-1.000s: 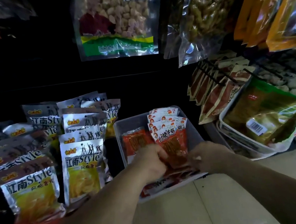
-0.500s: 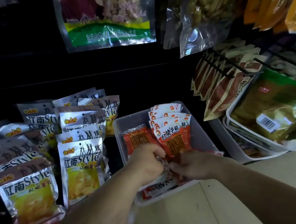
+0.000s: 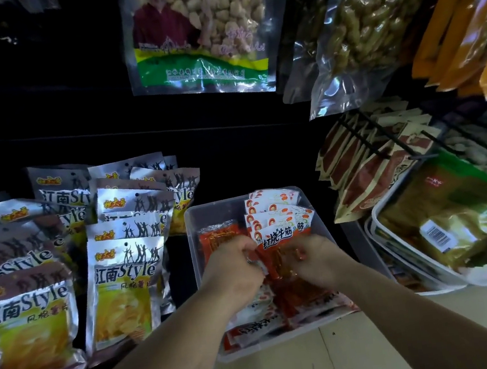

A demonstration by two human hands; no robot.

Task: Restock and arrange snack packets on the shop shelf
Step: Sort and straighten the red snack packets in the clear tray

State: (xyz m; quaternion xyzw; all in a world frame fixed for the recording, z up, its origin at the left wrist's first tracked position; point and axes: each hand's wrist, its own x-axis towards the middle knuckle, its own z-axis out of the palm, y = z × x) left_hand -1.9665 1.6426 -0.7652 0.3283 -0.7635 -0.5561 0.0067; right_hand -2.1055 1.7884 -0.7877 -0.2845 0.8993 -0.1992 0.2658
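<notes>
A clear plastic bin (image 3: pixel 197 221) on the low shelf holds red-and-white snack packets (image 3: pixel 274 214), some standing in a row at the back right and others lying flat at the front (image 3: pixel 255 328). An orange-red packet (image 3: pixel 216 234) stands at the bin's left. My left hand (image 3: pixel 232 274) and my right hand (image 3: pixel 317 261) are both inside the bin. Each grips one side of the front upright red packet (image 3: pixel 277 241), my left on its left edge and my right on its right edge.
Silver and yellow chip bags (image 3: pixel 121 281) stand in rows left of the bin. A white tray (image 3: pixel 407 265) with a green-gold bag sits to the right, brown packets (image 3: pixel 368 174) hang on pegs behind it. Large peanut bags (image 3: pixel 200 32) hang overhead. Pale floor tiles (image 3: pixel 366 351) lie below.
Both hands moved slightly deeper into the bin and closed on the front red packet from either side; the camera view tilted a little.
</notes>
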